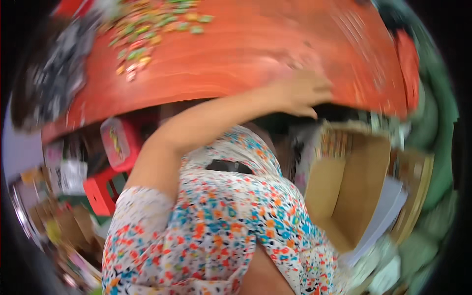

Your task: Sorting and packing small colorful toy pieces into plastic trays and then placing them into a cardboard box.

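My left arm crosses in front of me, and my left hand (pixel 306 92) is over the near edge of the red table (pixel 236 54). The hand is blurred. Its thumb and fingers look stretched apart, and I see nothing held in them. Just below it stands an uncovered brown cardboard box (pixel 359 182), with many small multicoloured pieces (pixel 334 144) visible inside at its far end. Far from the hand, at the table's back left, lies a scatter of small green, orange and pink pieces (pixel 142 34) that look like wrapped sweets. My right hand is out of sight.
Dark crumpled plastic (pixel 64 69) lies at the table's left end. Below the edge on the left are a pink clear-lidded container (pixel 119 142) and a red box-like object (pixel 103 191). Green fabric-like material (pixel 437 147) lines the right side, beside a red item (pixel 407 69).
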`<state>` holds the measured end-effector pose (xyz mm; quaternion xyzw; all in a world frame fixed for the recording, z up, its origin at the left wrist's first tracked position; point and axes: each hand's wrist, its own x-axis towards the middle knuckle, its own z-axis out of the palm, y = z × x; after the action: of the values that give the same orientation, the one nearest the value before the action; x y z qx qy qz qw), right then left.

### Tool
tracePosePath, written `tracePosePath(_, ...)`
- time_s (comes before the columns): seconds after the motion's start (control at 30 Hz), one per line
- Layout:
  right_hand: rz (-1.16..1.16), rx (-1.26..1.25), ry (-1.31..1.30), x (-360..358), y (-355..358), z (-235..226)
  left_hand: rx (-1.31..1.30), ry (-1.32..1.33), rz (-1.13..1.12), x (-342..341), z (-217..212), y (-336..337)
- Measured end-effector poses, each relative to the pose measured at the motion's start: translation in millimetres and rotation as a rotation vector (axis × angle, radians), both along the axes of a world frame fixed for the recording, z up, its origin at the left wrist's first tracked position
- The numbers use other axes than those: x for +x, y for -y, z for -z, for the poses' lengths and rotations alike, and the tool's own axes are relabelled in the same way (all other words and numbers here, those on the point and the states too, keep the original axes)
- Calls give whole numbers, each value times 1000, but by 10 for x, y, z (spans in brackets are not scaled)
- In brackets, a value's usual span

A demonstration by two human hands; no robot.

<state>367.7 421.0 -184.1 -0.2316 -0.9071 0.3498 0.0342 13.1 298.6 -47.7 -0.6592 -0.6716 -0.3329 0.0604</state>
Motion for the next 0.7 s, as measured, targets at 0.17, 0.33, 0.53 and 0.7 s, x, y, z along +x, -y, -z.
tracePosePath(0.17, 179, -203, -27, 632, -767, 778, 358, 75, -164, -47, -264, 136)
tracePosePath(0.33, 447, 171, -179, -159, -1395, -138, 172, -237, -768, -467, -568, 1446)
tracePosePath(0.53, 226, -37, -683, -2033, -1162, -1704, -474, -146, -1546, -774, -501, 2719)
tracePosePath(0.7, -474, 240, -506, -3420, -87, -2293, -621, -72, -1396, -955, -434, 2763)
